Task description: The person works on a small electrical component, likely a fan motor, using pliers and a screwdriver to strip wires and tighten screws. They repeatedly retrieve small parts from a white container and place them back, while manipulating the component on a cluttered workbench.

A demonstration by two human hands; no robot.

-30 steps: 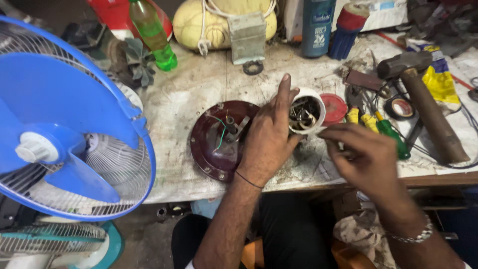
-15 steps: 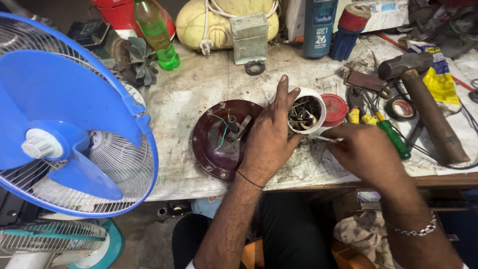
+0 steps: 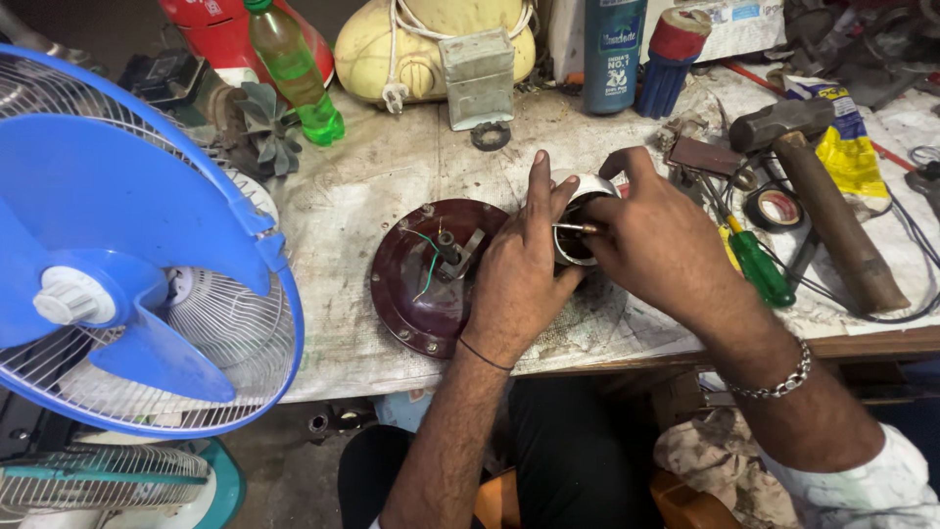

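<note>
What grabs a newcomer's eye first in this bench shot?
Probably the big blue fan with its wire guard, filling the left side. Next, mid-bench, the left hand steadies a small white cup-shaped part while the right hand pokes a thin metal tool into it, beside a round maroon cover plate with wires. A hammer and green screwdriver lie right.

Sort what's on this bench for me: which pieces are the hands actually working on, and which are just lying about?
In hand:
- left hand steadying the white round motor housing
- right hand holding a thin metal tool at it
- maroon round cover beside the left hand

Lying about:
- blue fan
- green bottle
- hammer
- green screwdriver
- tape roll
</note>
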